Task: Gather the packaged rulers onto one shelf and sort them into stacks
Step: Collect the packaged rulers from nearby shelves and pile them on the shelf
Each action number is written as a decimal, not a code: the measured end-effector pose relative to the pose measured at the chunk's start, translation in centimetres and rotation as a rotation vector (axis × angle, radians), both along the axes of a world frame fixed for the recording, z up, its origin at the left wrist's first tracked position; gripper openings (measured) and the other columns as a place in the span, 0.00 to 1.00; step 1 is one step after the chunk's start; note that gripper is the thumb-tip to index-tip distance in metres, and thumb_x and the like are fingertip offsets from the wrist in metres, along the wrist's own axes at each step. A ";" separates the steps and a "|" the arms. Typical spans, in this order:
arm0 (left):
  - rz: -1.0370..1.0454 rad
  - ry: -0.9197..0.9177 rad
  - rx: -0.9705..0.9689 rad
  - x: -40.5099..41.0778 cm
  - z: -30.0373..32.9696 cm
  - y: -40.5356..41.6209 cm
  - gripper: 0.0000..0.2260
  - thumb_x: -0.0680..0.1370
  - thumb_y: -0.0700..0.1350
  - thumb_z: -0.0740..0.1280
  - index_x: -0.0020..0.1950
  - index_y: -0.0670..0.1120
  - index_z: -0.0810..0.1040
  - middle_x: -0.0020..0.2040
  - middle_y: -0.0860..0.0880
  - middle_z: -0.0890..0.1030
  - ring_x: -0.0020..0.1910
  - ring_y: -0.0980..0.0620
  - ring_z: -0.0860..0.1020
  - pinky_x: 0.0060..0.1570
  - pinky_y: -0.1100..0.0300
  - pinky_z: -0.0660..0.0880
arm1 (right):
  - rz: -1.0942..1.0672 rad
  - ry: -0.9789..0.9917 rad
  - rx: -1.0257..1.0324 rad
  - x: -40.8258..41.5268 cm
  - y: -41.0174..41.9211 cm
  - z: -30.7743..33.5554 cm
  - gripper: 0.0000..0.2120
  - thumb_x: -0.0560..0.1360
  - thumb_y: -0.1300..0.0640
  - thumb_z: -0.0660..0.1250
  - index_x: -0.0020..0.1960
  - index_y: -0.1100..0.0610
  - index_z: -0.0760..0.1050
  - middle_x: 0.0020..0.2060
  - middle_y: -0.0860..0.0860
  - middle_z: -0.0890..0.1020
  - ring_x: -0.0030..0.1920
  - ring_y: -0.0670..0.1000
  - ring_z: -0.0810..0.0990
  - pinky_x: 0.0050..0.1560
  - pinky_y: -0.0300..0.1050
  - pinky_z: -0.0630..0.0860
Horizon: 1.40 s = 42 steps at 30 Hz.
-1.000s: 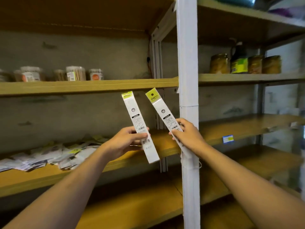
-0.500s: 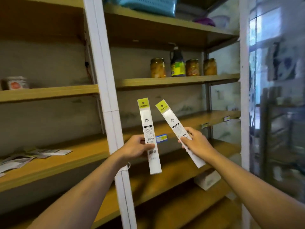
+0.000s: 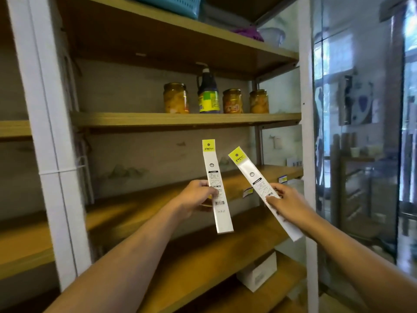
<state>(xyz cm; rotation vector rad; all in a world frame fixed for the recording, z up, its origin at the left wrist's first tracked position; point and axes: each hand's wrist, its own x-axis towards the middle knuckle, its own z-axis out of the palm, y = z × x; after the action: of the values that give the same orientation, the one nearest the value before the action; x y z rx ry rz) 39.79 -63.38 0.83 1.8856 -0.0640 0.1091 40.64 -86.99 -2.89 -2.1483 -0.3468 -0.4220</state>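
Shelving unit with white uprights (image 3: 305, 141) and wooden boards, the landmark for what follows. Against the pictures taken a second and half a second ago, the view has swung rightward: the loose packets on the bay left of the near upright (image 3: 48, 141) have left the frame, and the right-hand bay now fills it. On the board (image 3: 185, 119) above the hands stand three jars (image 3: 176, 98) and a dark bottle (image 3: 208, 93); a white box (image 3: 257, 273) lies on a lower board. In front of the middle board (image 3: 135, 208), the left hand (image 3: 198, 196) pinches one packaged ruler (image 3: 216, 188), nearly upright, at mid-length; the right hand (image 3: 285, 201) grips a second packaged ruler (image 3: 262, 193), tilted left at its top. The two packets are apart, both off any shelf. Judgement: both rulers are mid-carry toward this bay, so gathering continues and stacking has not begun.
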 end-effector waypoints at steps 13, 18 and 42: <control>0.139 0.032 -0.067 18.4 0.8 -0.2 0.08 0.76 0.38 0.70 0.53 0.47 0.77 0.49 0.47 0.84 0.47 0.49 0.84 0.49 0.53 0.81 | -0.028 -0.058 -0.054 16.8 -0.4 3.7 0.25 0.77 0.56 0.67 0.73 0.50 0.66 0.66 0.53 0.76 0.55 0.53 0.80 0.53 0.51 0.80; 0.227 0.039 -0.079 23.4 0.1 -2.2 0.09 0.74 0.37 0.72 0.52 0.45 0.76 0.50 0.45 0.83 0.46 0.49 0.83 0.44 0.56 0.80 | 0.105 -0.055 -0.042 23.4 -0.8 5.1 0.24 0.77 0.55 0.68 0.71 0.50 0.69 0.63 0.52 0.78 0.56 0.52 0.79 0.54 0.47 0.78; 0.622 0.027 1.057 24.8 -1.5 1.9 0.09 0.78 0.49 0.65 0.57 0.53 0.81 0.56 0.52 0.82 0.55 0.50 0.79 0.55 0.56 0.76 | 0.562 0.201 -0.247 37.8 6.9 3.5 0.17 0.73 0.59 0.73 0.60 0.58 0.75 0.53 0.56 0.83 0.48 0.54 0.83 0.36 0.41 0.76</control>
<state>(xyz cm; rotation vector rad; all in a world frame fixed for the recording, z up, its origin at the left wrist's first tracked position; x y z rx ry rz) 64.62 -61.47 -0.68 2.8995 0.5969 0.5593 78.44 -80.06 0.60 -2.1840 -0.8911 0.1640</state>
